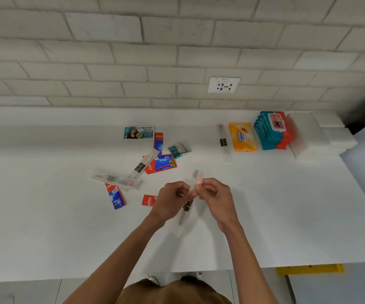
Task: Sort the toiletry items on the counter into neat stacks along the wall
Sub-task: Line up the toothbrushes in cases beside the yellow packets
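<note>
Lying loose on the left half of the white desk (45, 216) are two clear toothbrush packets (120, 179), one crossing over the other, with a red and blue toothpaste sachet (116, 198) poking out from under their near side. Further back, close to the brick wall (111, 62), sits a teal Cream Silk sachet (139, 132), and nearer to me a small heap of toothpaste sachets (161, 163) with a green sachet (179, 149) just to its right. A single red sachet (149, 200) lies beside the person's left hand (170, 201). That hand and the right hand (215, 194) meet above the middle of the desk, fingers (207, 186) of both curled round a wrapped toothbrush (188, 207), which is tilted with its head end sticking up past the knuckles. Over on the right, along the wall below a white outlet (223, 85), the sorted things stand in a row: another toothbrush packet (224, 142), an orange wipes pack (243, 137), a stack of teal wipes packs (271, 132), and stacks of white blocks (322, 137) at the desk's end.
</note>
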